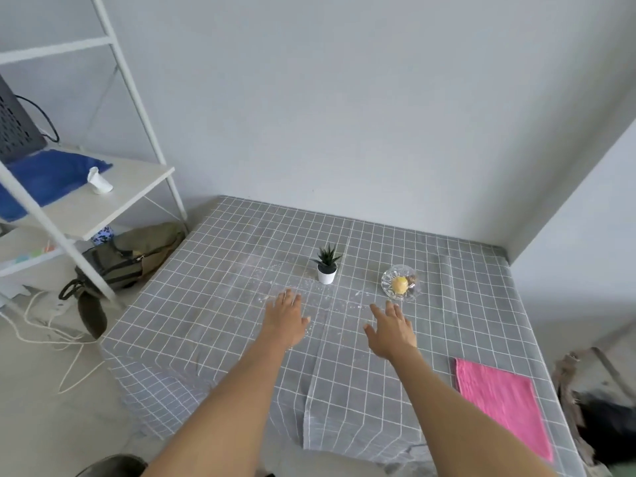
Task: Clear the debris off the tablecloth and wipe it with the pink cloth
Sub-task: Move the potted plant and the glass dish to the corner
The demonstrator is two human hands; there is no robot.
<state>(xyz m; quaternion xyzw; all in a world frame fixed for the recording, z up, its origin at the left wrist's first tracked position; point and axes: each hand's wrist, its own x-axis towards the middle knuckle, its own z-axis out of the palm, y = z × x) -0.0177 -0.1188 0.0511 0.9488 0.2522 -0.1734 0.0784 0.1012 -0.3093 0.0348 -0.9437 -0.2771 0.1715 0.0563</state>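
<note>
The grey checked tablecloth (213,304) fills the view. The pink cloth (499,401) lies flat at five o'clock. Both arms reach to centre: left hand (287,320) and right hand (392,330), fingers spread, holding nothing. White debris (347,306) lies scattered between and at twelve o'clock of them.

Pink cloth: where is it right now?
In the head view, the pink cloth lies flat at the tablecloth's near right corner, right of the right hand and nearer than the glass bowl; neither hand touches it.
</note>
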